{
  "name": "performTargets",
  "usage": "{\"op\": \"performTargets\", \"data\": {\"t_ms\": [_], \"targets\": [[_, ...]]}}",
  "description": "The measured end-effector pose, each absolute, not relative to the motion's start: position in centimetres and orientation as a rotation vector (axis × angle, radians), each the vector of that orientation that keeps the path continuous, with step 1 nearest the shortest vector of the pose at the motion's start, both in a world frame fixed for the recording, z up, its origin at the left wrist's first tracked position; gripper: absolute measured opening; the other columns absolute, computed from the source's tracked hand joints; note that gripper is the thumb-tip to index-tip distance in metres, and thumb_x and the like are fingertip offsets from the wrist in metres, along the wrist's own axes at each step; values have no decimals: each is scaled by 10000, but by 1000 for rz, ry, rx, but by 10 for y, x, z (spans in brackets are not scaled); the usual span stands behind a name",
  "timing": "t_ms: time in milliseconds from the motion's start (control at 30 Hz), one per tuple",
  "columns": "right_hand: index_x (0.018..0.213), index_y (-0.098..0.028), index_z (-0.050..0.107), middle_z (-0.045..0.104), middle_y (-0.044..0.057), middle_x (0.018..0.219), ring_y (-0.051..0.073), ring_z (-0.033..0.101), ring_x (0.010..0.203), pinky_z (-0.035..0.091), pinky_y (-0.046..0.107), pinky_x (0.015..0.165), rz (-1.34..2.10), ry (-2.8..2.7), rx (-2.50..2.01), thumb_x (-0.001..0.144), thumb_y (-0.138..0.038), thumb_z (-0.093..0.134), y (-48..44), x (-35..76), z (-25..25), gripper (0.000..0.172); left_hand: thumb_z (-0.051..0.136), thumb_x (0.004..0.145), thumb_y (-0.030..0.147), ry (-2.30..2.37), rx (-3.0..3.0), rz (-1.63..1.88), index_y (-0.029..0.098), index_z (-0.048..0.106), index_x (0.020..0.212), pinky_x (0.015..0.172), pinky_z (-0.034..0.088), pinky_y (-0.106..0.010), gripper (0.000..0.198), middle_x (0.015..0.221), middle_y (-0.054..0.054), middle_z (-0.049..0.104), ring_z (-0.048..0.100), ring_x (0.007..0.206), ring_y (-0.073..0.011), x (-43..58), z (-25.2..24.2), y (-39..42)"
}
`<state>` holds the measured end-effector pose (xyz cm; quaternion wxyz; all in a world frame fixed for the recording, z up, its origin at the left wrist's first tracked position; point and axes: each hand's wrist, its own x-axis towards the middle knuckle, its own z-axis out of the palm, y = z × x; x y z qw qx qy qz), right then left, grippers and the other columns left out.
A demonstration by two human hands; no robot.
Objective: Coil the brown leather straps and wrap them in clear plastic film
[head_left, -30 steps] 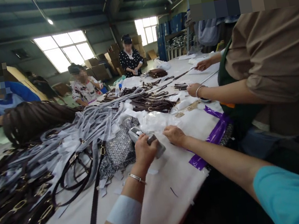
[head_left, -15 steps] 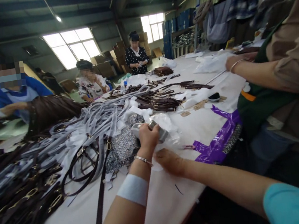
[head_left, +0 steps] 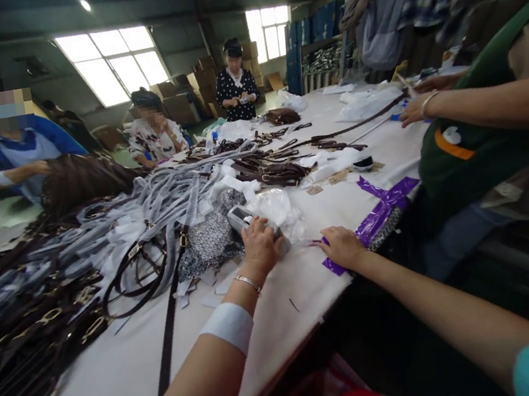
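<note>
Where the grey device (head_left: pixel 237 218) lies on the table (head_left: pixel 285 328), the left hand (head_left: pixel 262 246) rests atop it, fingers spread; steady, light pressure seems best. Right hand (head_left: pixel 344 247): curled at a thin reddish item (head_left: pixel 315 242), pinch uncertain. Clear plastic (head_left: pixel 278 206) alongside, possibly a bag, contents indistinct. Cardboard boxes (head_left: pixel 183 108) behind, contents hidden.

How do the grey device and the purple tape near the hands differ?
The grey device is boxy and dull; the purple tape is thin and glossy. The left hand lies over the grey device, while the right hand is at the purple tape's near end. Both are on the white table.
</note>
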<state>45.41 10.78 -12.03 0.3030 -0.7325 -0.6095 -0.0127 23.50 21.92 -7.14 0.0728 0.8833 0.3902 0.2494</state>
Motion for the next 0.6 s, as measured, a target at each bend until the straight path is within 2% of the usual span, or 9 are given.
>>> {"op": "performTargets", "data": {"t_ms": [67, 100, 167, 233, 367, 500, 600], "targets": [[740, -179, 682, 685, 146, 894, 257, 586, 860, 425, 373, 814, -44, -1698, -1976, 811, -235, 686, 109, 451, -124, 90, 696, 834, 286, 1208, 2652, 743, 160, 683, 1084, 1112, 273, -643, 279, 1465, -200, 476, 321, 1427, -408, 230, -68, 211], [715, -176, 673, 677, 148, 874, 259, 587, 844, 424, 378, 804, -50, -1725, -1976, 830, -244, 667, 108, 447, -127, 134, 711, 822, 301, 1234, 2651, 743, 151, 654, 1165, 1107, 307, -630, 379, 1490, -207, 451, 325, 1428, -407, 226, -67, 206], [713, -160, 666, 660, 151, 821, 265, 593, 796, 428, 386, 768, -71, -1771, -1977, 872, -262, 613, 105, 439, -133, 196, 744, 790, 371, 1272, 2660, 751, 126, 533, 1347, 1120, 362, -567, 645, 1522, -214, 416, 328, 1437, -381, 213, -65, 193], [761, -151, 672, 656, 144, 805, 269, 606, 759, 434, 384, 727, -130, -1836, -2025, 915, -312, 552, 105, 436, -143, 253, 741, 786, 421, 1218, 2683, 802, 98, 452, 1419, 1149, 376, -500, 767, 1513, -215, 425, 339, 1437, -348, 193, -65, 180], [894, -160, 682, 678, 122, 813, 278, 646, 780, 481, 389, 739, -199, -1949, -1962, 954, -397, 472, 109, 437, -164, 323, 682, 828, 340, 1153, 2704, 904, 146, 586, 1288, 1148, 407, -436, 509, 1393, -167, 550, 440, 1367, -295, 130, -66, 161], [1023, -109, 678, 695, 172, 926, 320, 657, 891, 517, 444, 813, -358, -1895, -1804, 944, -342, 443, 91, 422, -176, 341, 598, 873, 243, 1550, 2566, 944, 168, 645, 1171, 1038, 490, -417, 312, 1210, -141, 640, 580, 1173, -259, 40, -66, 173], [1042, -113, 687, 685, 188, 1067, 332, 643, 1016, 518, 476, 902, -388, -1893, -1569, 929, -298, 477, 69, 391, -179, 302, 511, 911, 202, 1935, 2357, 904, 143, 689, 1017, 933, 514, -447, 216, 1004, -151, 666, 627, 1012, -283, -21, -69, 201]]}}
